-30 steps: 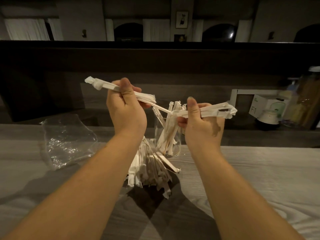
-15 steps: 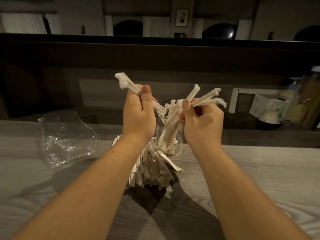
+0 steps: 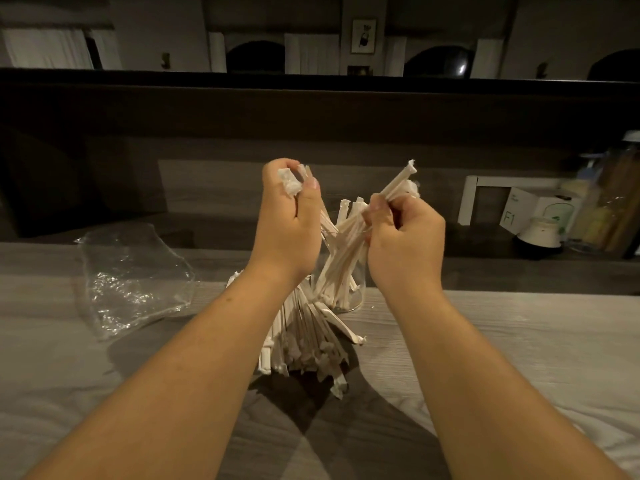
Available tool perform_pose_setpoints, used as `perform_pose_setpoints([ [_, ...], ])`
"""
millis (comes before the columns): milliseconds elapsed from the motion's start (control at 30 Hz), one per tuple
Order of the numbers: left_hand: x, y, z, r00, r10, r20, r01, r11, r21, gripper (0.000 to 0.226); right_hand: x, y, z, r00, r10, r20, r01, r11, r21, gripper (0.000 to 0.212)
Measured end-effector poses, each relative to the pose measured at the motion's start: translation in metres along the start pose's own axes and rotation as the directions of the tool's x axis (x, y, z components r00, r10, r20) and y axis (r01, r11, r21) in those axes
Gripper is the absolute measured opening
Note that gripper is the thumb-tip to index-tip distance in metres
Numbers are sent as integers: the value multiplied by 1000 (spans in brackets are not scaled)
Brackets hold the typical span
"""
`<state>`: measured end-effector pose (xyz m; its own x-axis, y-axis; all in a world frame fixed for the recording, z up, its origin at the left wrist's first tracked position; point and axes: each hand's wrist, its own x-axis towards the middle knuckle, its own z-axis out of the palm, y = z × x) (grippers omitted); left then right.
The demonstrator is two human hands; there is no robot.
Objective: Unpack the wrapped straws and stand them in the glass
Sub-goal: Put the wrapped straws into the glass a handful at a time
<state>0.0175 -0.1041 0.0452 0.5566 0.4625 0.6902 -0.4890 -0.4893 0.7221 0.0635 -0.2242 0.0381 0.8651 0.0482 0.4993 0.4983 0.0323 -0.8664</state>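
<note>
A clear glass (image 3: 356, 292) stands on the table behind my wrists, with several white paper-wrapped straws (image 3: 337, 268) leaning in it. In front of it lies a heap of wrapped straws (image 3: 304, 344). My left hand (image 3: 289, 223) is raised over the heap and grips a crumpled white wrapper (image 3: 290, 181) in its curled fingers. My right hand (image 3: 403, 237), just right of the glass, pinches a few wrapped straws (image 3: 396, 183) that point up and to the right; their lower ends reach toward the glass rim.
A crumpled clear plastic bag (image 3: 131, 282) lies on the grey wood table (image 3: 519, 358) at the left. On a lower dark counter at the far right stand a white box (image 3: 526, 209), a small white pot (image 3: 540, 232) and tall jars (image 3: 609, 202).
Both hands have drawn together above the glass. The long wrapper held out to the left is now bunched in my left hand, and the right hand's straws have tilted upright.
</note>
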Motion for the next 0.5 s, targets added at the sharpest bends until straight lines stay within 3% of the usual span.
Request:
perform_pose_setpoints([
  [133, 5, 4, -1, 1000, -21, -23, 22, 997, 73, 5, 1, 1, 0, 999, -18, 29, 20, 998, -58, 25],
  [267, 11, 4, -4, 1000, -18, -20, 22, 972, 236, 12, 3, 5, 1, 996, -72, 47, 78, 987, -142, 22],
  [400, 9, 2, -4, 997, -26, -71, 40, 981, 191, 17, 3, 8, 5, 991, -65, 118, 97, 953, -288, 25],
  [500, 6, 0, -1, 997, -20, -73, 35, 977, 209, 15, 5, 9, 4, 996, -51, 79, 69, 969, -237, 28],
])
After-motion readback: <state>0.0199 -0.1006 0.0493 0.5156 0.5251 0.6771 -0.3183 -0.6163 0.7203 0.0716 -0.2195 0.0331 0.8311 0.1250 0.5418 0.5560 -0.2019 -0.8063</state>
